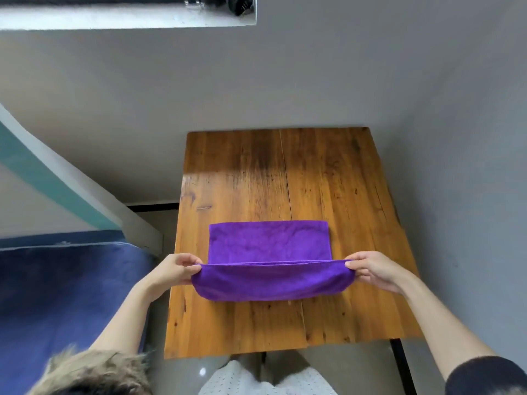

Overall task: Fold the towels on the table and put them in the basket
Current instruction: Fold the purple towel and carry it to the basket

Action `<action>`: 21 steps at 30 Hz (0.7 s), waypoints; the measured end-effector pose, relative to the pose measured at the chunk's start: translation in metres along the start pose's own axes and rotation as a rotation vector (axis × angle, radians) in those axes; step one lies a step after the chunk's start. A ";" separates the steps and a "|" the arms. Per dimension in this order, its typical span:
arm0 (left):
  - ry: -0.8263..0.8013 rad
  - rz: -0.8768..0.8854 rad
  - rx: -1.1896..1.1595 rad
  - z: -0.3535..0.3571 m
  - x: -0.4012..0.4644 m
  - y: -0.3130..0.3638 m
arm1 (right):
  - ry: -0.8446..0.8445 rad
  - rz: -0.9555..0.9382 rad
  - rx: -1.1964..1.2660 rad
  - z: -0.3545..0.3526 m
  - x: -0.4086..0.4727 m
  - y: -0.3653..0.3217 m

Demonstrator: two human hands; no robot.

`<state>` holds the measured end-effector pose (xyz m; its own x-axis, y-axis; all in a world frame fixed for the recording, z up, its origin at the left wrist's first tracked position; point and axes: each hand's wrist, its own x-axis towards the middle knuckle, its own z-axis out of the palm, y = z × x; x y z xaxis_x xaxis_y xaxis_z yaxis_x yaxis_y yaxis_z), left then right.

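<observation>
Pinching the near corners of the purple rectangular terry towel point(268, 246), my left hand point(174, 270) and right hand point(370, 270) hold its lifted near edge taut; the far half lies flat at table centre. First fold underway; later folds and basketing remain, and no basket is visible. Bare brown wooden table point(328, 172) extends toward 12 o'clock; its near edge lies at 6 o'clock.

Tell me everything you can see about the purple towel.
The towel is plain purple, soft and fuzzy like microfibre. Its far part lies flat on the wooden table. Its near part is lifted and doubled over, sagging between the left hand and right hand, which pinch its two ends.
</observation>
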<state>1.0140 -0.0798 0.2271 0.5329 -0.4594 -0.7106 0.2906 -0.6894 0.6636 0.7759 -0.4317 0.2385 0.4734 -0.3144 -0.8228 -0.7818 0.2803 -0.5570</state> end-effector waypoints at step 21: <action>0.473 0.098 -0.132 0.015 0.119 0.012 | 0.366 -0.170 0.167 0.021 0.117 -0.033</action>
<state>1.0692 -0.1506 0.1468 0.8560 -0.1931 -0.4795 0.3026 -0.5648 0.7677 0.8658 -0.4582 0.1586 0.3914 -0.6609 -0.6403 -0.6148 0.3300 -0.7163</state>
